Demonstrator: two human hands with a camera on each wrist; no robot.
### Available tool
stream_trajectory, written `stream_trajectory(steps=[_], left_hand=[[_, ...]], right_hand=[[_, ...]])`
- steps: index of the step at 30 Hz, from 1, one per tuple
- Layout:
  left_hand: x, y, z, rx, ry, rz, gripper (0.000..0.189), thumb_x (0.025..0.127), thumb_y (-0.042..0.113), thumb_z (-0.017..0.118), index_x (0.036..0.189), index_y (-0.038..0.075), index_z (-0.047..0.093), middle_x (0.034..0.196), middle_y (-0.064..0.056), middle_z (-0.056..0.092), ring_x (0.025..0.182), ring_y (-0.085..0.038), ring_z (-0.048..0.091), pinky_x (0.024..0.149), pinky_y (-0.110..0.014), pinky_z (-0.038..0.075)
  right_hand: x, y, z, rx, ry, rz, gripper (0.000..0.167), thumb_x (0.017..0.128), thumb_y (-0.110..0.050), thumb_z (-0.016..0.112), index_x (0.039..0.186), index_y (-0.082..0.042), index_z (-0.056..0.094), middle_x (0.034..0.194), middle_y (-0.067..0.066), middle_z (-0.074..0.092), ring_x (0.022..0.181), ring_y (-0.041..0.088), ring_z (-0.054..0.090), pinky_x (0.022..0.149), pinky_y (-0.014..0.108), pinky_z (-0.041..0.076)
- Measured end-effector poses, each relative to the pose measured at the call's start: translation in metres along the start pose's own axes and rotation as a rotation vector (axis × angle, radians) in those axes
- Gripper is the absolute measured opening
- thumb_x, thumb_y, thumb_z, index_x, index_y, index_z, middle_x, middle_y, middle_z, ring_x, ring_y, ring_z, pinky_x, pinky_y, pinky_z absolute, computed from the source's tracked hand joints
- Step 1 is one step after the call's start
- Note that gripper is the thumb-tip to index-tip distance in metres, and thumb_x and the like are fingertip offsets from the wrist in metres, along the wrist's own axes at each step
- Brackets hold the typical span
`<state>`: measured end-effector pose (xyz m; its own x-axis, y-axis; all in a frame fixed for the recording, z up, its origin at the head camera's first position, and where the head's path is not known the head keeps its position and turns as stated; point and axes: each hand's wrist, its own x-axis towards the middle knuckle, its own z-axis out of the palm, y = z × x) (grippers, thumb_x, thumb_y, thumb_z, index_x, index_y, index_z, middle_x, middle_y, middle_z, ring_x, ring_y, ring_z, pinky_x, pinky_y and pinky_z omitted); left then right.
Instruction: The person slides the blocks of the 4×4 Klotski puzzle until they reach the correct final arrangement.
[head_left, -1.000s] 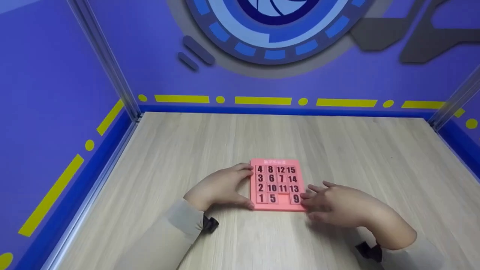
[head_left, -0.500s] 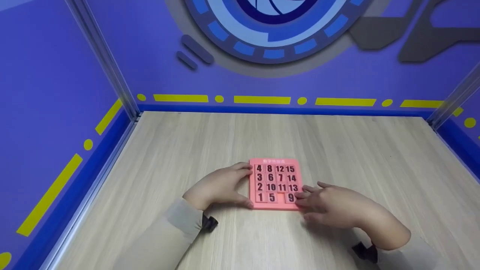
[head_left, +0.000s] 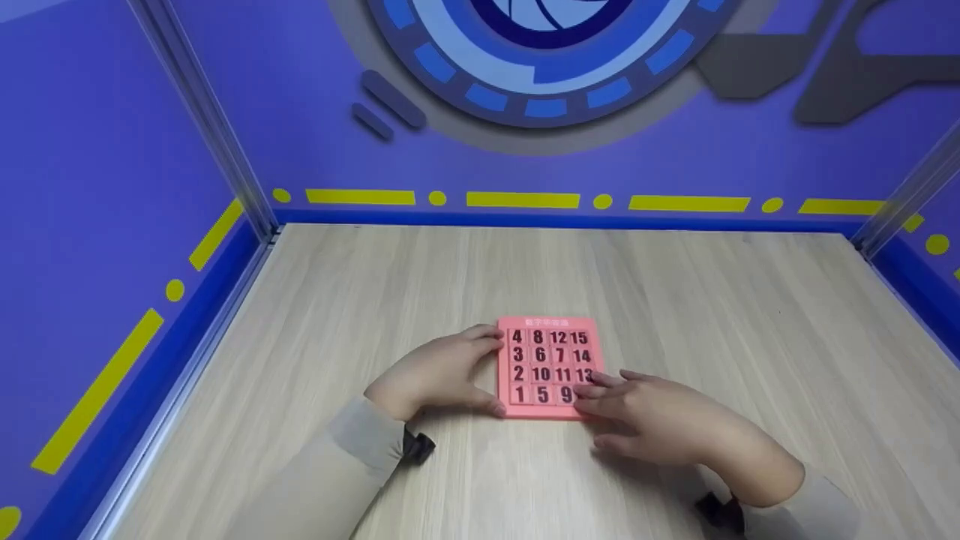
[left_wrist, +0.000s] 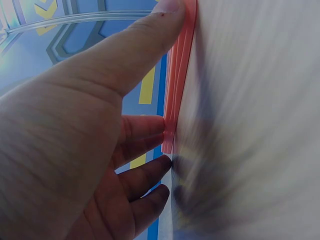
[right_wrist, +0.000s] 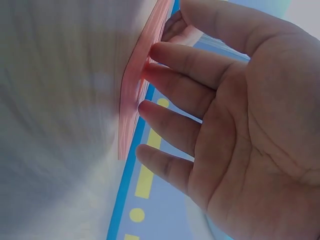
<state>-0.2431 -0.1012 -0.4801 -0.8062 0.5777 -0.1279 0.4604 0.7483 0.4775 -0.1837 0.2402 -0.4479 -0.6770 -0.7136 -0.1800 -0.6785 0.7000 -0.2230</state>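
A pink sliding number puzzle [head_left: 550, 412] lies flat on the wooden table, with numbered tiles in a square grid. My left hand [head_left: 439, 375] rests against its left edge, thumb at the near corner and fingertips at the far part. In the left wrist view, the thumb and fingertips touch the puzzle's side [left_wrist: 181, 75] without wrapping round it. My right hand [head_left: 660, 416] reaches over the right edge, its extended fingertips on the bottom row at the 9 tile [head_left: 565, 395]. Those fingers hide the bottom right cell. The right wrist view shows the fingers fairly straight, touching the puzzle's top [right_wrist: 131, 100].
The pale wooden table [head_left: 420, 285] surrounds the puzzle. A blue-purple back wall [head_left: 300, 112] with yellow dashes and a left wall [head_left: 97, 172] border it, joined by a metal corner post [head_left: 214, 120]. Dark straps [head_left: 418, 447] show at both wrists.
My right hand has moved left, and the 9 tile has slid left with it, into the gap beside the 5 tile. The left hand has stayed at the puzzle's left edge.
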Motion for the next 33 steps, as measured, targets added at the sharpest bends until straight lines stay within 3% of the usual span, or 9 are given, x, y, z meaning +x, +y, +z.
stream_trajectory(steps=[9, 22, 33], left_hand=[[0.000, 0.000, 0.000, -0.008, -0.004, -0.003, 0.113, 0.081, 0.062, 0.097, 0.173, 0.016, 0.048, 0.187, 0.000, 0.036, 0.172, -0.024, 0.039, 0.143, -0.043, 0.035], [0.000, -0.001, 0.000, -0.014, 0.005, -0.004, 0.115, 0.081, 0.062, 0.097, 0.174, 0.016, 0.047, 0.186, 0.000, 0.037, 0.171, -0.025, 0.039, 0.143, -0.043, 0.034], [0.000, -0.001, 0.002, -0.004, 0.009, 0.007, 0.113, 0.081, 0.062, 0.097, 0.172, 0.015, 0.049, 0.185, 0.001, 0.039, 0.170, -0.023, 0.041, 0.142, -0.041, 0.036]], right_hand=[[-0.001, 0.012, 0.001, -0.036, 0.127, 0.089, 0.069, 0.104, -0.045, 0.079, 0.162, -0.010, 0.063, 0.172, 0.012, 0.058, 0.158, 0.046, 0.055, 0.130, 0.068, 0.047], [0.000, 0.016, 0.003, 0.022, 0.074, 0.124, 0.069, 0.105, -0.048, 0.077, 0.161, -0.009, 0.064, 0.172, 0.012, 0.057, 0.162, 0.050, 0.050, 0.133, 0.070, 0.043], [-0.001, 0.009, 0.000, 0.022, 0.036, 0.129, 0.063, 0.105, -0.048, 0.077, 0.157, -0.013, 0.069, 0.170, 0.007, 0.061, 0.162, 0.042, 0.052, 0.134, 0.069, 0.043]])
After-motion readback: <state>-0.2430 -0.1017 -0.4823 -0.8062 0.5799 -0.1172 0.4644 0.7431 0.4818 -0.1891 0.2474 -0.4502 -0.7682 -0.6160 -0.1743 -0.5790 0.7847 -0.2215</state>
